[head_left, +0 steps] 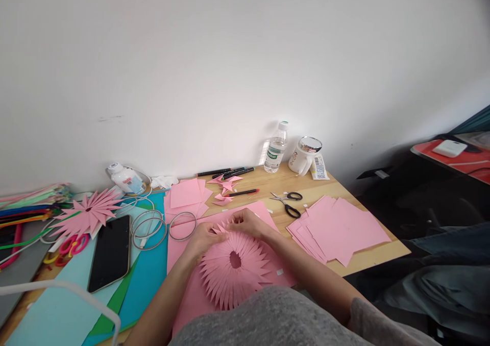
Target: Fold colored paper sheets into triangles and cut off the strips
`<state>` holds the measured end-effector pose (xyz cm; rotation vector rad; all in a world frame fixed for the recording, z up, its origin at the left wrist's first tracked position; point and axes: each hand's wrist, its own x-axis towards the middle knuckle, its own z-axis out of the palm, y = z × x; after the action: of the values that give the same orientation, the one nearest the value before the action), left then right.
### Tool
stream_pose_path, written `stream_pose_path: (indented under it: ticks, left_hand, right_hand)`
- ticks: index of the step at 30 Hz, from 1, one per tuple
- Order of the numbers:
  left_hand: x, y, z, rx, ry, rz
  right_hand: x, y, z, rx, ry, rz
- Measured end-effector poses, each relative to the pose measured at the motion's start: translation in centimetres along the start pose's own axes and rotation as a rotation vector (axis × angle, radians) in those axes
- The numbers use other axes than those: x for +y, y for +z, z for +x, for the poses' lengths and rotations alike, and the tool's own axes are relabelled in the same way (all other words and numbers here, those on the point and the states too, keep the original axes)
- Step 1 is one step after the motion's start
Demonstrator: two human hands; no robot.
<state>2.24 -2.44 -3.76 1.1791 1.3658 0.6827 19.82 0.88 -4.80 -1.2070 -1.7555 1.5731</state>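
A round pink folded-paper ring [245, 285] with many pointed pleats and a hole in its middle lies before me on a pink sheet [184, 285]. At its far left edge, my left hand [206, 240] pinches the pleats. Close beside it, my right hand [247, 222] has its fingers pressed together on the far edge of the same ring. The fingertips partly cover the folds between them. Black-handled scissors [289, 203] lie open beyond my right hand. Small pink folded pieces [226, 185] and a marker [243, 193] sit behind the ring.
Pink paper sheets [340, 226] are piled on the right, and pink squares [187, 193] at back left. A water bottle [275, 149] and lidded mug [304, 154] stand by the wall. On the left lie a phone [111, 251], a coiled cable [147, 231] and a pink paper pinwheel [90, 213].
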Motion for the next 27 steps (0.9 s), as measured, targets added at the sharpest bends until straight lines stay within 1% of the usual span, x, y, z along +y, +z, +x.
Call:
stream_pose_path:
  ticks: [9, 13, 16, 18, 20, 23, 25, 27]
  left_hand:
    - [0.1, 0.2, 0.0, 0.033, -0.02, 0.042]
    - [0.3, 0.4, -0.1, 0.068, -0.017, 0.063]
    - [0.3, 0.4, -0.1, 0.096, -0.012, 0.055]
    - [0.2, 0.3, -0.1, 0.116, -0.011, 0.035]
    - [0.2, 0.0, -0.2, 0.127, -0.013, -0.001]
    - [0.3, -0.7, -0.5, 0.113, -0.023, -0.084]
    - [0.5, -1.2, -0.8, 0.101, -0.033, -0.149]
    - [0.7, -1.5, -0.9, 0.104, -0.038, -0.214]
  right_hand:
    - [0.5, 0.0, 0.1, 0.002, -0.037, -0.061]
    - [0.0, -0.1, 0.2, -0.03, -0.051, -0.076]
    - [-0.5, -0.5, 0.2, -0.046, -0.056, -0.068]
    - [-0.5, -1.2, 0.0, -0.042, -0.043, -0.049]
    - [-0.1, -2.0, -0.7, -0.02, -0.017, -0.019]
    - [0.7, -2.9, -2.5, 0.017, 0.026, 0.037]
    - [1.2, -2.9, -4.0, 0.02, 0.055, 0.093]
    - [1.7, -2.4, -5.2, 0.017, 0.102, 0.189]
